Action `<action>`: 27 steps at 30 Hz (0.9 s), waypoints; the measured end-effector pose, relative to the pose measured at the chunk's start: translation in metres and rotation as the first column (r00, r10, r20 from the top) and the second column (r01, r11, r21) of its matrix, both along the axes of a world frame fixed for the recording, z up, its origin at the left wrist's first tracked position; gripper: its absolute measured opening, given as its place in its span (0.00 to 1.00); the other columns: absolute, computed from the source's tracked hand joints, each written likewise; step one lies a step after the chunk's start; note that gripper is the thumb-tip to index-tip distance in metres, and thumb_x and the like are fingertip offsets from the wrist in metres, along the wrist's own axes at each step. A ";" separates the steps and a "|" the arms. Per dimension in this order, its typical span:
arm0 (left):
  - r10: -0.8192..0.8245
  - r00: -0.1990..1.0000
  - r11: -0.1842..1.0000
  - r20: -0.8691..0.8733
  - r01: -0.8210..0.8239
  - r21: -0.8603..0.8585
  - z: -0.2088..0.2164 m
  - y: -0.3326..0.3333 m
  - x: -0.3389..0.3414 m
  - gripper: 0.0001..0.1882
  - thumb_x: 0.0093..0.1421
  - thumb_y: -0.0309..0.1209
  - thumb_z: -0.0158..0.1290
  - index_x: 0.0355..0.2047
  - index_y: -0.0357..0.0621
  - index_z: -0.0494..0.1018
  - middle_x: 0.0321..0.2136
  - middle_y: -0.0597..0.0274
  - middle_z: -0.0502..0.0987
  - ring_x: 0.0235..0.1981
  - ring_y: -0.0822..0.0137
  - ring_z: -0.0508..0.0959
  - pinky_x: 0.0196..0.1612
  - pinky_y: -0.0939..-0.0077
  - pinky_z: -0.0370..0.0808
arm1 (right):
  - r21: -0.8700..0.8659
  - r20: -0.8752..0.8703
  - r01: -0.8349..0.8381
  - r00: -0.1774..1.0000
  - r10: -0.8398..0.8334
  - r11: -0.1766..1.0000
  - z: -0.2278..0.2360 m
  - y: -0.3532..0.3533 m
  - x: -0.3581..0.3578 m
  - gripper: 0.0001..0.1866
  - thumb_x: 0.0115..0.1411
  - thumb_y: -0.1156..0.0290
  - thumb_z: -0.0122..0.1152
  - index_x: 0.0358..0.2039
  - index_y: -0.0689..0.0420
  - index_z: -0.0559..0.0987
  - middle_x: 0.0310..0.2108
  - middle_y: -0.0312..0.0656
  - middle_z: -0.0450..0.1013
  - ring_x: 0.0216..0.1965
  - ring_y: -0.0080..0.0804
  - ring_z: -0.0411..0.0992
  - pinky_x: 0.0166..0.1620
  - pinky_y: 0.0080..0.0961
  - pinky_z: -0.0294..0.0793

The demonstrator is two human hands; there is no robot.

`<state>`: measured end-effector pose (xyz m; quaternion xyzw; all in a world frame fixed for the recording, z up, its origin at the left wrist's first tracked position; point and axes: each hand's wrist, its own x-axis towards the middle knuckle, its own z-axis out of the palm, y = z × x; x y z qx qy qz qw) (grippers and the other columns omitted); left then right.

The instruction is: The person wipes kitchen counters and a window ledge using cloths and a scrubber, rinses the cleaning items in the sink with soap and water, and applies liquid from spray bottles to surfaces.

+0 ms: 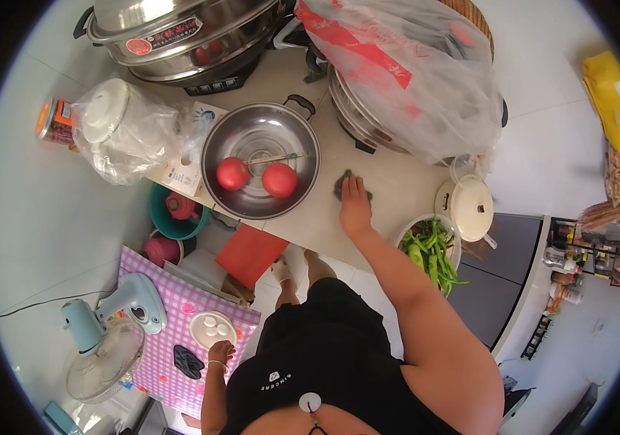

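Observation:
My right hand (355, 208) presses a dark grey rag (342, 184) flat against the beige countertop (317, 235), its fingers over the cloth. Left of it, a steel wok (260, 125) holds two red tomatoes (279, 180) and a thin stick-like item lying across. Down at my left side, my left hand (220, 352) hangs with loosely bent fingers and nothing visible in it. It is nearest a white plate (197, 330) of round white pieces, and I cannot tell whether they touch. A bowl of green peppers (433, 250) stands right of my right forearm.
A large steel steamer (179, 43) and a pot under a plastic bag (426, 80) occupy the back. A cream lidded pot (469, 208) stands at the right. Left are a bagged white container (117, 123) and a blue fan (81, 326) by the pink checked table (168, 362).

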<state>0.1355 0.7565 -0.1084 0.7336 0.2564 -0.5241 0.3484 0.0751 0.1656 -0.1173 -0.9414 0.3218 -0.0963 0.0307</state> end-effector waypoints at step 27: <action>0.018 0.999 0.998 0.034 -0.017 -0.052 -0.017 -0.026 -0.002 0.14 0.56 0.32 0.50 0.40 0.36 0.72 0.31 0.58 0.78 0.30 0.66 0.79 0.29 0.76 0.73 | 0.037 -0.067 -0.171 0.983 0.173 0.985 0.019 -0.019 0.019 0.28 0.48 0.81 0.48 0.54 0.66 0.65 0.55 0.52 0.61 0.58 0.49 0.59 0.56 0.32 0.64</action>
